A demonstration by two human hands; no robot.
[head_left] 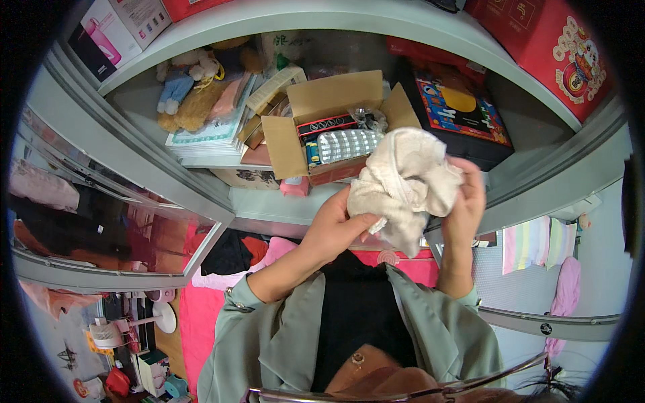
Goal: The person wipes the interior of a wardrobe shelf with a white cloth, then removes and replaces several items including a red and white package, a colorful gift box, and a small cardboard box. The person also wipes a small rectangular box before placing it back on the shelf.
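Observation:
A crumpled off-white cloth (403,181) is held up between both hands, in front of the cabinet shelf. My left hand (337,219) grips its lower left side, thumb pressed over a bunched edge. On the opposite side my right hand (466,194) has its fingers around the folds, partly hidden by the cloth. Just beyond stands an open cardboard box (335,90) with its flaps spread. Inside it lie a grey-and-white checked pouch (347,145), a black-and-red box (327,125) and a clear plastic bag (370,119). The cloth covers the box's near right corner.
Left on the shelf are plush toys (189,90) and a paper stack (211,143). A black box with a colourful lid (461,108) sits right. Below is a pink packet (294,186). Sliding door frames (201,242) flank the opening; a red box (554,50) stands on the upper shelf.

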